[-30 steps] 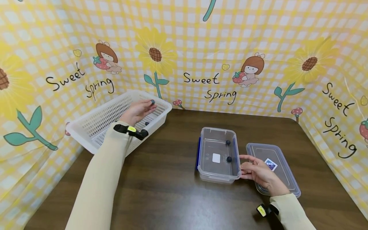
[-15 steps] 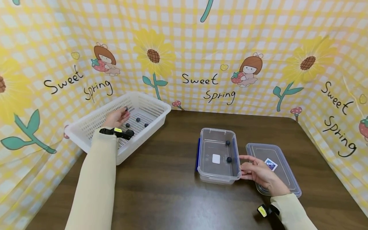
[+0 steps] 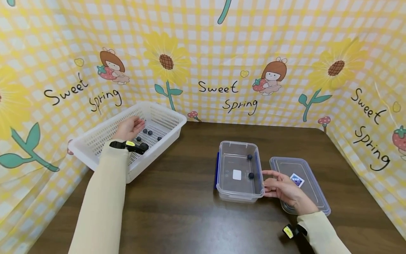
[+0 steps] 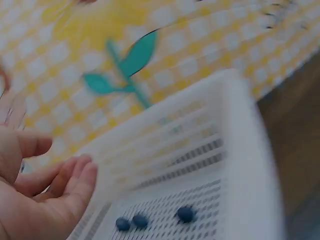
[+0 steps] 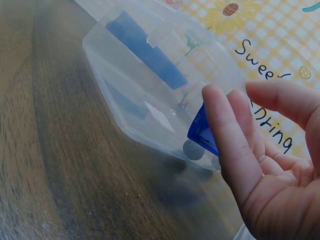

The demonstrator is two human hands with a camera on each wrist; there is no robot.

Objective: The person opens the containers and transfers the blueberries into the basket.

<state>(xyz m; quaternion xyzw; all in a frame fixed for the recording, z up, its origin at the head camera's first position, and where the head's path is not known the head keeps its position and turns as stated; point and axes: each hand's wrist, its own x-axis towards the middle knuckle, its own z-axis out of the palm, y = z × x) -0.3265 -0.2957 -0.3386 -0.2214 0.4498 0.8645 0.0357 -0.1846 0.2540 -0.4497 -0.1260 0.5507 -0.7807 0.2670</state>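
In the head view my left hand (image 3: 129,127) is over the white basket (image 3: 153,155). The left wrist view shows the thumb apart from the loosely bent fingers, with nothing between them. Several blueberries lie on the basket floor, including one blueberry (image 3: 159,138) near the front wall. My right hand (image 3: 283,188) touches the right side of a clear plastic box (image 3: 236,194); in the right wrist view its fingertips lie against the box's blue clip (image 5: 202,131). Inside the box are two blueberries, a far blueberry (image 3: 249,157) and a nearer blueberry (image 3: 251,175).
A clear lid (image 3: 306,176) with a blue sticker lies to the right of the box, partly behind my right hand. All stand on a dark wooden table (image 3: 177,211). A yellow checked cloth (image 3: 203,53) hangs around the back and sides.
My left hand has moved left and deeper over the basket, and it has let go of a blueberry, which now lies in the basket. My right hand stays at the box.
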